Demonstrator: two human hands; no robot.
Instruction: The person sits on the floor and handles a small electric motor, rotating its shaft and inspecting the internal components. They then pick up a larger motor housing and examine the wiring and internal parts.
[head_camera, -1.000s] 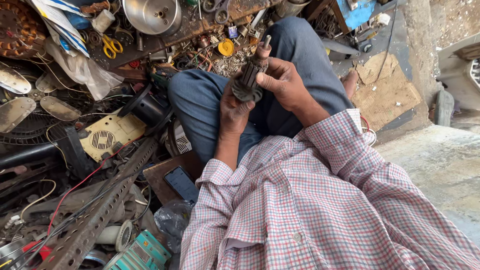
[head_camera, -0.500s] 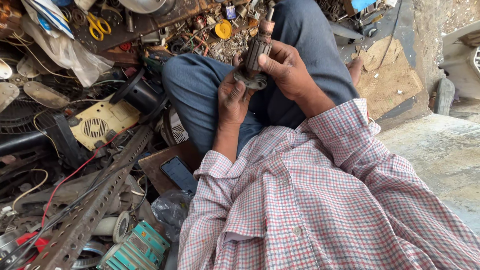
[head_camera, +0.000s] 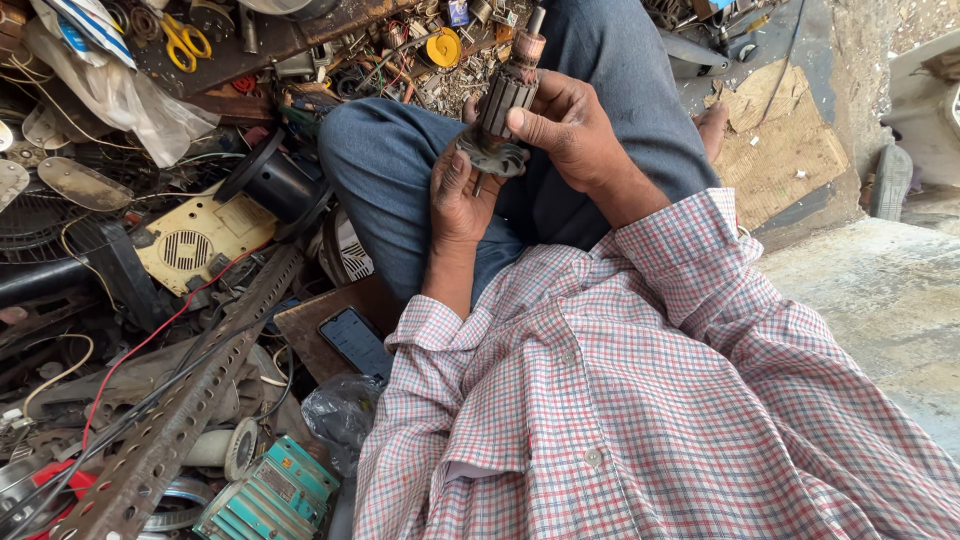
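While both hands grip it over the lap, the rotor stands near upright, shaft end up. Right hand is closed round the ribbed core w/ thumb across the front; left hand cups the fan disc at the bottom, fingers curled on it. Prob. heavy for its size, steel core, stiff. Copper windings and thin fan blades look delicate, likely greasy, so best held by the core, not blades. Phone lies by the knee.

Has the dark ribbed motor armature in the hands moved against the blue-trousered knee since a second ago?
Cannot tell: the dark ribbed motor armature sits above the blue-trousered knee as before; the head camera shifted, so any small move is unclear.
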